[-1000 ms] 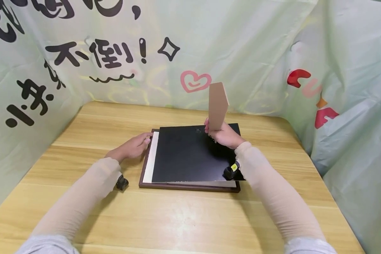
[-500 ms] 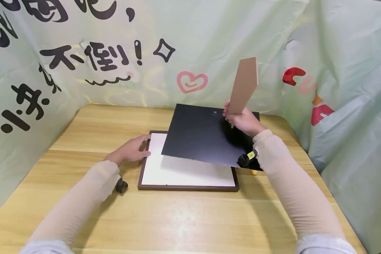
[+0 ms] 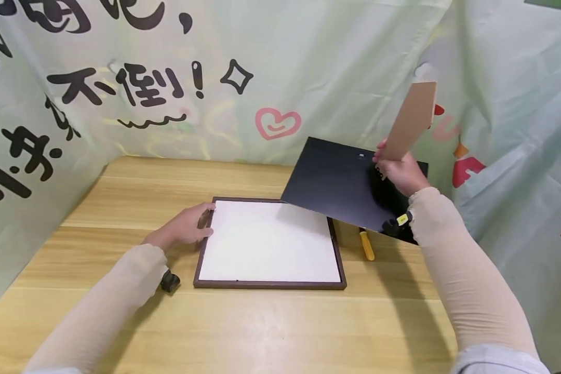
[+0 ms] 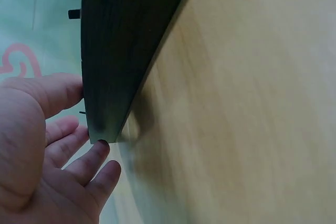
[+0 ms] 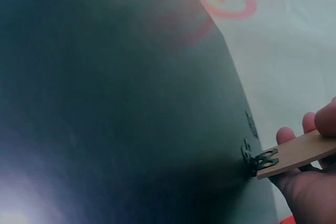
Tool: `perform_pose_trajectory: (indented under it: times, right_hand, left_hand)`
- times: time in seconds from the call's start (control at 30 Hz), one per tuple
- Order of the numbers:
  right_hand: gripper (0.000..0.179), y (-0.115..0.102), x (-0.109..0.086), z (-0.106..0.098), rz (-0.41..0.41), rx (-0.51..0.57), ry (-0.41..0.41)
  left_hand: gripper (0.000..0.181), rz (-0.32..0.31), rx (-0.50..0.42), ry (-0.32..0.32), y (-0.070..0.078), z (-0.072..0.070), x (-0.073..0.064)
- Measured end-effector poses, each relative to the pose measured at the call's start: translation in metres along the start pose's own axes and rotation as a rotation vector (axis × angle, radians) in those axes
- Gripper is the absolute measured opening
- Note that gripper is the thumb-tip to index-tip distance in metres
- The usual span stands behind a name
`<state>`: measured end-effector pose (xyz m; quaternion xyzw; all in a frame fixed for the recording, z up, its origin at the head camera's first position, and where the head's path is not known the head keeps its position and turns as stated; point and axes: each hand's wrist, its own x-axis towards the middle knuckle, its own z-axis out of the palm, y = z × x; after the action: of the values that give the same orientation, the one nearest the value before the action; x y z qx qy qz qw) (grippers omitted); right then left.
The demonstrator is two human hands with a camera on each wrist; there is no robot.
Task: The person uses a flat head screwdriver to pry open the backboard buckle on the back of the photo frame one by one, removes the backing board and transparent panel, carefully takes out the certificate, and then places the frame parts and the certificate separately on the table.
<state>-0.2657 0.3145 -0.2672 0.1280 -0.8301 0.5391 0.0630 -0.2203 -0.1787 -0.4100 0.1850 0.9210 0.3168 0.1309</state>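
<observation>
Left fingers (image 4: 89, 162) spread along frame (image 3: 271, 285) holding, seemingly, white paper (image 3: 262, 241); right fingers (image 5: 286, 135) grip stand (image 3: 411, 122).

Pale green printed cloth (image 3: 346, 57) hangs behind and beside a wood-grain table (image 3: 262, 332).

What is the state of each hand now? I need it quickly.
Left hand: open, touching the dark frame at its left side.
Right hand: closed, holding the brown flap attached to the black panel.

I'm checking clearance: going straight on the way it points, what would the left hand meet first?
The left hand would probably meet the dark frame first; its fingertips appear to touch its left side, though depth is unclear.
</observation>
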Motion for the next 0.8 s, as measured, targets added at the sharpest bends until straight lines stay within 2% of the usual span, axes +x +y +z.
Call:
perform_pose_trajectory:
  times: [0.17, 0.37, 0.47, 0.67, 0.8]
  right_hand:
    - [0.027, 0.018, 0.006, -0.016, 0.041, -0.022, 0.065]
    - [0.023, 0.047, 0.007, -0.022, 0.092, -0.03, 0.14]
    - [0.022, 0.06, 0.005, -0.024, 0.091, 0.011, 0.16]
    - [0.026, 0.078, 0.002, -0.025, 0.101, 0.162, 0.23]
    - [0.03, 0.083, 0.004, -0.027, 0.104, 0.169, 0.275]
  left_hand:
    - [0.069, 0.019, -0.014, 0.015, -0.007, 0.002, -0.007]
    - [0.068, 0.044, 0.018, 0.017, -0.013, 0.003, -0.013]
    - [0.068, 0.05, 0.03, 0.018, -0.012, 0.003, -0.015]
    - [0.068, 0.034, 0.05, 0.012, -0.012, 0.001, -0.019]
    - [0.064, 0.042, 0.111, -0.004, -0.009, -0.003, -0.018]
